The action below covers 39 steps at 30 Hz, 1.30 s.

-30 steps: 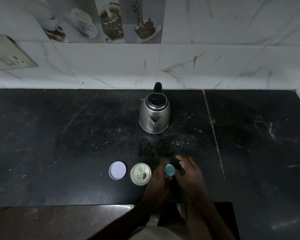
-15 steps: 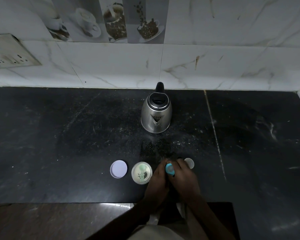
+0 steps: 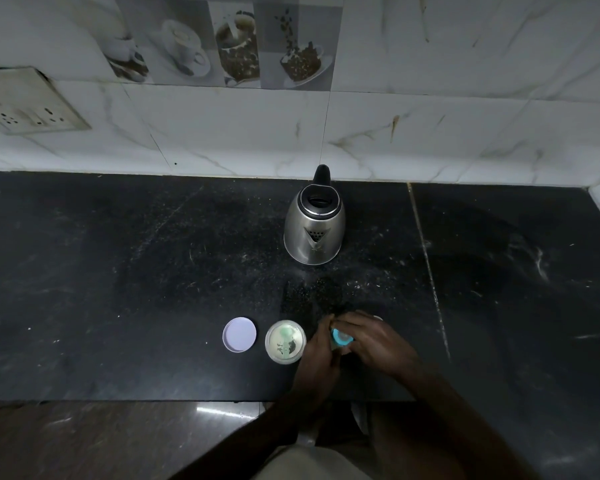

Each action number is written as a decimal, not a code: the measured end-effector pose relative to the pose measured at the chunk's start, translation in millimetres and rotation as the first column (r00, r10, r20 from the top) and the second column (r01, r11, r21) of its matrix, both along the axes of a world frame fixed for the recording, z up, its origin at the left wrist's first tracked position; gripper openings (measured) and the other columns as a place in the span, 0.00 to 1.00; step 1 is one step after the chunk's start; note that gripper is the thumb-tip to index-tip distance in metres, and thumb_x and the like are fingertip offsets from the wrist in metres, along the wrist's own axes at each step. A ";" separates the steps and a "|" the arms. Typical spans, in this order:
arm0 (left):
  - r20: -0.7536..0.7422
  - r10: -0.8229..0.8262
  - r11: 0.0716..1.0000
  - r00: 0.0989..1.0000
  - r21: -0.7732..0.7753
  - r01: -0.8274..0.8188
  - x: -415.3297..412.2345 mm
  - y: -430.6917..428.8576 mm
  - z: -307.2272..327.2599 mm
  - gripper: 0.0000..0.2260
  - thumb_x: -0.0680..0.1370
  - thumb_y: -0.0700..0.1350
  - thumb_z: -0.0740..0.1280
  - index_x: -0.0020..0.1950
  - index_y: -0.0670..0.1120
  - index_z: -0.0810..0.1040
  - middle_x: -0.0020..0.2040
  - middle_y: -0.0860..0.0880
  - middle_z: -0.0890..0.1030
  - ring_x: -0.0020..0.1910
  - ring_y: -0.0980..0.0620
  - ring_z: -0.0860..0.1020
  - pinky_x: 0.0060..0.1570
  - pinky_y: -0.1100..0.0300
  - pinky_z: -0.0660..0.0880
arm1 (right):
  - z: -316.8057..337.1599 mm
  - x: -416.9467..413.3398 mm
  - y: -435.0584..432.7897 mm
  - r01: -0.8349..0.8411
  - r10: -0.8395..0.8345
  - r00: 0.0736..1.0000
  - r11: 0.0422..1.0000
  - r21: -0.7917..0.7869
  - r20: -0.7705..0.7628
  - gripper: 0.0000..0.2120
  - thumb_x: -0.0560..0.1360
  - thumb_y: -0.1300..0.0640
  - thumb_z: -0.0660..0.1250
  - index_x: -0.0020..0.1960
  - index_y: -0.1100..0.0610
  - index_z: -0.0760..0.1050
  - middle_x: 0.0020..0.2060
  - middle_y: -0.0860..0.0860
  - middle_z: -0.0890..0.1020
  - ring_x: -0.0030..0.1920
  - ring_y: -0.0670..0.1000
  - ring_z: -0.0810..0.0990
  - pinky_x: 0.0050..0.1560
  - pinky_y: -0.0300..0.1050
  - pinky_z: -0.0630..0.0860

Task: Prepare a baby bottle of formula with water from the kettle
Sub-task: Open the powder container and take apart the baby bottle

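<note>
left hand grips baby bottle body, right hand clasps its blue top, on worktop; open formula tub just beside.

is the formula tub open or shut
Open: the formula tub shows a green scoop inside, and its lilac lid lies apart on the counter.

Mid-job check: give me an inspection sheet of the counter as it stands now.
Surface: black counter, pale specks scattered on it.
Job's things: kettle upright at the back; tub open, scoop inside; lid flat, left of tub; bottle in both hands.
Clutter: nothing seen.
Hands: left hand and right hand grip the bottle.
Cables: nothing seen.
Surroundings: tiled wall; socket plate at left.
</note>
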<state>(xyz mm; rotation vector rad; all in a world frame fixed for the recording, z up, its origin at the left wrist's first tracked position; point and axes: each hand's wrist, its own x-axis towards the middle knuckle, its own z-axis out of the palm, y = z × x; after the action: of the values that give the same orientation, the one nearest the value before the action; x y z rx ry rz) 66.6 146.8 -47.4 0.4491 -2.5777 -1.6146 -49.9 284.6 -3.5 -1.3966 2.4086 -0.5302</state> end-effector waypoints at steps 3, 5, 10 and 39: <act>-0.040 0.020 1.000 0.999 -0.022 -0.021 -2.0 -0.2 -1.2 0.27 0.78 0.35 0.68 0.77 0.43 0.69 0.68 0.43 0.80 0.66 0.53 0.78 0.68 0.56 0.75 | 9.2 -0.5 1.7 0.020 -0.022 0.999 0.999 0.034 0.045 0.31 0.72 0.64 0.75 0.73 0.50 0.75 0.72 0.47 0.75 0.68 0.49 0.76 0.65 0.49 0.78; -0.095 0.031 0.998 0.995 -0.050 -0.035 -4.5 1.1 5.2 0.24 0.79 0.37 0.70 0.74 0.48 0.70 0.66 0.44 0.81 0.65 0.54 0.79 0.66 0.54 0.77 | 21.5 8.2 -4.5 0.167 -0.171 0.985 0.981 0.102 0.036 0.32 0.76 0.52 0.73 0.77 0.46 0.67 0.75 0.44 0.67 0.69 0.48 0.71 0.61 0.52 0.80; -0.047 0.039 0.998 0.998 -0.056 -0.041 -3.6 1.3 9.3 0.27 0.79 0.36 0.67 0.78 0.44 0.66 0.68 0.40 0.80 0.65 0.45 0.81 0.65 0.62 0.73 | 33.6 15.2 -28.9 0.250 -0.225 0.967 0.933 0.257 -0.122 0.21 0.77 0.42 0.69 0.66 0.52 0.77 0.60 0.48 0.76 0.55 0.51 0.81 0.50 0.47 0.77; -0.069 -0.081 0.988 0.994 -0.135 0.072 7.9 2.4 20.7 0.44 0.70 0.30 0.63 0.85 0.40 0.53 0.85 0.49 0.54 0.85 0.52 0.50 0.81 0.61 0.54 | 6.8 -46.6 72.9 0.657 -0.676 0.737 0.706 0.263 -0.027 0.25 0.70 0.59 0.78 0.66 0.56 0.79 0.60 0.54 0.76 0.56 0.60 0.82 0.52 0.52 0.80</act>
<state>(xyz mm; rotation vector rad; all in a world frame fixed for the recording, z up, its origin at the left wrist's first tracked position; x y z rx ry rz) 74.6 149.1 -26.7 0.2778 -2.6552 -1.4395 -96.6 357.5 3.3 -0.3414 2.7585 -0.3847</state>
